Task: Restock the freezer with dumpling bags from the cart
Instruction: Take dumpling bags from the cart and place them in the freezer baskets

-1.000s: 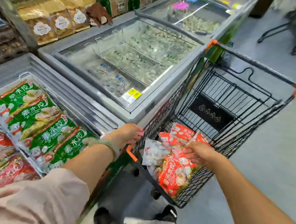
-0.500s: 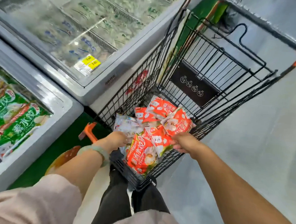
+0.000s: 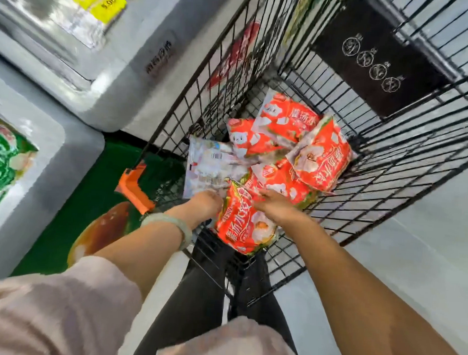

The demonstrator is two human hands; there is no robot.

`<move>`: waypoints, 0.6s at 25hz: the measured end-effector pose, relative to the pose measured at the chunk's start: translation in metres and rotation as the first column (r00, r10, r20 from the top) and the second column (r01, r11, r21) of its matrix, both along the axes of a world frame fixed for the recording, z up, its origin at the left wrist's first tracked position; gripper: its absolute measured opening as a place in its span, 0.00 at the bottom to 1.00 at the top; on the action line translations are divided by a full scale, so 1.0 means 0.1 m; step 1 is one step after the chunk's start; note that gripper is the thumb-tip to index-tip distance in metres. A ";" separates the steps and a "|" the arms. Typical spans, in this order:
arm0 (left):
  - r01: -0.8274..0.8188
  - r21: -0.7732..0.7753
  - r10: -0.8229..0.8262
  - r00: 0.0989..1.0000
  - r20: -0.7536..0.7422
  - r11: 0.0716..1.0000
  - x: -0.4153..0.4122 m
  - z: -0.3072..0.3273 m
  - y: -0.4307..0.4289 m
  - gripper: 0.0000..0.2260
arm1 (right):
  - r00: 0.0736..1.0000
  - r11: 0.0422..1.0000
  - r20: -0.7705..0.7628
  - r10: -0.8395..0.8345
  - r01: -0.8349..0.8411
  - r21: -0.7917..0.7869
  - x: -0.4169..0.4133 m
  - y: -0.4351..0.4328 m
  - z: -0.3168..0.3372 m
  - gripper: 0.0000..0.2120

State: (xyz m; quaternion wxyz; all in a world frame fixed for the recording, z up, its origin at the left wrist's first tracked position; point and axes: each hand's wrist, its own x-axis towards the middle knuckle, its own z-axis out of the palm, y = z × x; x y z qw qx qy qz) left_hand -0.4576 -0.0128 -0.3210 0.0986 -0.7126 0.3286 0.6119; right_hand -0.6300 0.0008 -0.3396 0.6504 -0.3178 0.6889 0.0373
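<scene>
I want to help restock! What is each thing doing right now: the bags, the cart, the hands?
Cart: beside the freezer, holding the bags.
Nearest red bag: leaning at the cart's near end, between both hands.
Other red bags: piled in the cart.
White bag: lying barcode side up.
Left hand: touching the bags; grip hidden.
Right hand: on a red bag; grip unclear.
</scene>
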 end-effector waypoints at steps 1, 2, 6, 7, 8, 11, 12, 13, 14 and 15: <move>0.001 0.017 -0.001 1.000 0.003 1.000 0.01 -0.10 -0.01 0.15 | 1.000 1.000 -0.012 0.001 -0.001 -0.022 0.06 -0.01 -0.15 0.27; -0.018 0.038 0.019 1.000 -0.005 0.999 0.04 -0.18 -0.05 0.15 | 0.997 0.997 -0.057 0.047 -0.051 -0.055 0.12 -0.01 -0.28 0.31; -0.203 0.150 0.217 0.973 -0.081 0.968 0.15 -0.38 -0.16 0.14 | 0.841 0.885 -0.357 0.407 -0.460 -0.073 0.26 0.13 -0.59 0.43; -0.228 0.167 0.242 0.968 -0.071 0.959 0.18 -0.40 -0.17 0.12 | 0.812 0.866 -0.404 0.422 -0.493 -0.085 0.27 0.16 -0.63 0.42; -0.234 0.170 0.248 0.967 -0.062 0.957 0.21 -0.43 -0.18 0.10 | 0.778 0.838 -0.448 0.441 -0.535 -0.104 0.27 0.16 -0.63 0.40; -0.265 0.172 0.279 0.958 -0.063 0.949 0.30 -0.42 -0.20 0.10 | 0.679 0.729 -0.519 0.519 -0.668 -0.146 0.24 0.15 -0.59 0.33; -0.263 0.167 0.279 0.958 -0.074 0.950 0.31 -0.42 -0.20 0.12 | 0.675 0.715 -0.501 0.541 -0.683 -0.148 0.23 0.16 -0.58 0.30; -0.263 0.168 0.279 0.957 -0.081 0.950 0.32 -0.38 -0.21 0.14 | 0.699 0.726 -0.458 0.549 -0.670 -0.153 0.23 0.18 -0.56 0.27; -0.277 0.160 0.292 0.953 -0.084 0.948 0.33 -0.38 -0.21 0.15 | 0.744 0.759 -0.405 0.532 -0.631 -0.161 0.24 0.21 -0.52 0.24; -0.284 0.149 0.299 0.950 -0.088 0.947 0.34 -0.34 -0.21 0.15 | 0.786 0.796 -0.353 0.508 -0.585 -0.156 0.25 0.24 -0.47 0.21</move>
